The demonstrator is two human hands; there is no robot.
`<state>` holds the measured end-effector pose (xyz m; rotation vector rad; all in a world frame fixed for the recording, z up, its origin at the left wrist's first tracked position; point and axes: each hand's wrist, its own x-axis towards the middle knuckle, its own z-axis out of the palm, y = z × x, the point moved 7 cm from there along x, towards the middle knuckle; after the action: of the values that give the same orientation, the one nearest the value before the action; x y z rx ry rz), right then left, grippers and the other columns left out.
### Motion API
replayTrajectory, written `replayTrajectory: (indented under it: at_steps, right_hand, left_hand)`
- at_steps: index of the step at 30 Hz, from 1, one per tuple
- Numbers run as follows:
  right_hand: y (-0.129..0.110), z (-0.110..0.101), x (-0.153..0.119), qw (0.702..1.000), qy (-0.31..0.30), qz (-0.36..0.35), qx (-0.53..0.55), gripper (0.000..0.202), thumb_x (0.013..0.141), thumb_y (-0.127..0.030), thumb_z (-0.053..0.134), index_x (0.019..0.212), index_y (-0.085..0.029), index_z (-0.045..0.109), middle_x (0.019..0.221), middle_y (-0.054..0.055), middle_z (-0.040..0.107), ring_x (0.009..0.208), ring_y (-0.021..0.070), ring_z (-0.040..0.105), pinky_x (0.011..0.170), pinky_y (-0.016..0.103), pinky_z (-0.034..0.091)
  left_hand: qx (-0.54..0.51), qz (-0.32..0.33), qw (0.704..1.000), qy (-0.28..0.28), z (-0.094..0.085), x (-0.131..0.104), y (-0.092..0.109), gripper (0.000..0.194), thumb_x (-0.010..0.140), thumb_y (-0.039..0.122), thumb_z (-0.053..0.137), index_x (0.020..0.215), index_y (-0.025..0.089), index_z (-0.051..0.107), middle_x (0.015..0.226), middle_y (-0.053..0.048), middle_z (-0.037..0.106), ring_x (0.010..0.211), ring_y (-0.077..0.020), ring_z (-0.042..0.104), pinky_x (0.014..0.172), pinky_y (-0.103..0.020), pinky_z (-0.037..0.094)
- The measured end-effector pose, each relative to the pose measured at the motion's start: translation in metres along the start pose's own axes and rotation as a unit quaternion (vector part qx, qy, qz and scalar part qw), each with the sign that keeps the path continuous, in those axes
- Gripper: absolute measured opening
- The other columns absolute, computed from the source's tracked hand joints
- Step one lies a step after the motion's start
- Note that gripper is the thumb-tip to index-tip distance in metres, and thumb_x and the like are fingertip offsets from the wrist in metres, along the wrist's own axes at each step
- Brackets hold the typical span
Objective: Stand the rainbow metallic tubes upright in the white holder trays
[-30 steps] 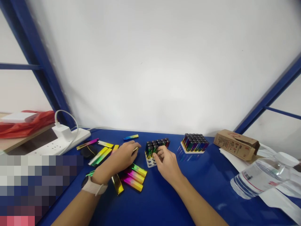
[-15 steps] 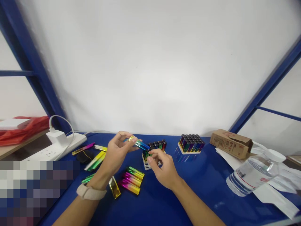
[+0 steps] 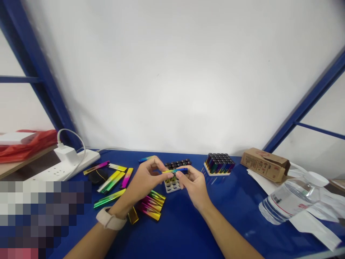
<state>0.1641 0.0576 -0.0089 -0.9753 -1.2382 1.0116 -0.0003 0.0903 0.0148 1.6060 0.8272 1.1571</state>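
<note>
"Both your hands grasp the blue-and-yellow stick (image 3: pixel 175 171): left hand (image 3: pixel 147 180) pinching the yellow end, right hand (image 3: pixel 193 185) the blue."

"What did I just change?"

"Half a second ago you had it slanting down from your left fingers; now it lies nearly level, your right thumb against it."

"Where is it?"

"Held up by the white rack (image 3: pixel 172 188), towards the desk's (image 3: pixel 183 230) far edge, right of the loose sticks (image 3: pixel 115 180)."

"Meaning?"

"Likely you're working it two-handed; it isn't seated in a hole."
</note>
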Motion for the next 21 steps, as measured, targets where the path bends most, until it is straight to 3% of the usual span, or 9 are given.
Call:
replayTrajectory:
  at_steps: [4,7,9,12,16,21]
  right_hand:
    - [-0.005,-0.01,0.003,0.999,0.035,-0.026,-0.005,0.032,0.087,-0.049,0.07,0.089,-0.017,0.068,0.065,-0.002,0.057,0.06,0.012,0.049,0.057,0.025,0.041]
    - [-0.01,-0.02,0.007,0.994,0.085,-0.065,0.006,0.034,0.091,-0.052,0.063,0.083,-0.019,0.062,0.079,0.002,0.065,0.071,0.015,0.057,0.067,0.027,0.046]
    - [-0.009,-0.023,0.009,0.994,0.091,-0.06,0.024,0.034,0.093,-0.053,0.06,0.082,-0.021,0.057,0.075,0.002,0.065,0.068,0.0152,0.059,0.066,0.028,0.048]
    - [-0.001,-0.019,0.013,0.997,0.061,-0.02,0.053,0.033,0.091,-0.054,0.062,0.091,-0.022,0.054,0.063,-0.004,0.057,0.051,0.0128,0.054,0.052,0.026,0.046]
    - [0.011,-0.012,0.015,0.998,0.014,0.033,0.053,0.04,0.089,-0.058,0.062,0.104,-0.021,0.058,0.059,-0.007,0.051,0.039,0.0071,0.039,0.039,0.02,0.029]
    - [0.031,-0.012,0.013,0.99,-0.001,0.129,0.064,0.06,0.094,-0.068,0.041,0.071,-0.015,0.059,0.047,-0.006,0.038,0.039,0.0052,0.027,0.04,0.02,0.019]
  left_hand:
    - [0.081,0.011,0.996,-0.045,0.01,-0.005,-0.001,0.033,0.077,0.038,0.08,0.081,0.02,0.052,0.076,0.003,0.063,0.068,-0.0129,0.061,0.065,-0.027,0.053]
    - [0.19,0.031,0.981,0.0,0.004,-0.005,0.001,0.037,0.083,0.046,0.072,0.078,0.022,0.046,0.069,0.006,0.054,0.059,-0.0104,0.05,0.057,-0.025,0.045]
    - [0.253,0.047,0.966,0.036,-0.002,-0.003,0.001,0.037,0.083,0.049,0.071,0.079,0.022,0.045,0.068,0.006,0.05,0.058,-0.0109,0.048,0.057,-0.026,0.043]
    - [0.317,0.053,0.945,0.058,-0.006,-0.002,-0.006,0.037,0.081,0.049,0.071,0.095,0.023,0.049,0.084,0.002,0.057,0.07,-0.0153,0.055,0.065,-0.03,0.048]
    - [0.346,0.032,0.938,0.003,-0.001,-0.002,-0.026,0.049,0.08,0.042,0.072,0.12,0.024,0.05,0.111,-0.005,0.062,0.092,-0.0225,0.063,0.079,-0.036,0.052]
    - [0.361,0.024,0.932,-0.029,0.001,-0.003,-0.034,0.044,0.083,0.04,0.068,0.121,0.025,0.051,0.115,-0.006,0.063,0.104,-0.0274,0.063,0.087,-0.04,0.051]
